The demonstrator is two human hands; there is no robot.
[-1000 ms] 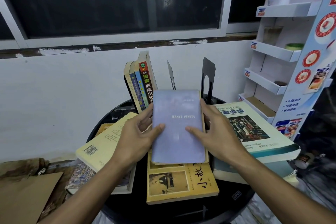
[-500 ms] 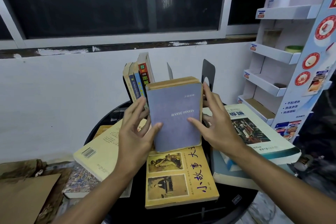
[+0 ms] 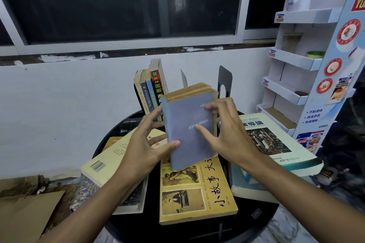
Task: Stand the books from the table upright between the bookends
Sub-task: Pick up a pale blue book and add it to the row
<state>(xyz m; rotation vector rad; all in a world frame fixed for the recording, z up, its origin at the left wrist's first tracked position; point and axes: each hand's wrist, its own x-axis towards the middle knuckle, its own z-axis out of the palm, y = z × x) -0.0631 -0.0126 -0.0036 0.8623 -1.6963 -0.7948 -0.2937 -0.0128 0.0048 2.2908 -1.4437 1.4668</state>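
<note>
L hand & R hand are showing bare, w/ slim fingers and nails looking short. L forearm & R forearm are showing bare too, uncovered from wrists to frame edge; both are looking lean.

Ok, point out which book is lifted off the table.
The grey-blue book, tilted up between the left hand and right hand. The yellow book and the rest lie flat or stand shelved.

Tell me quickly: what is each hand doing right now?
The left hand holds the blue book, thumb on its cover.
The right hand holds the same book at its right edge, fingers on the cover.
</note>
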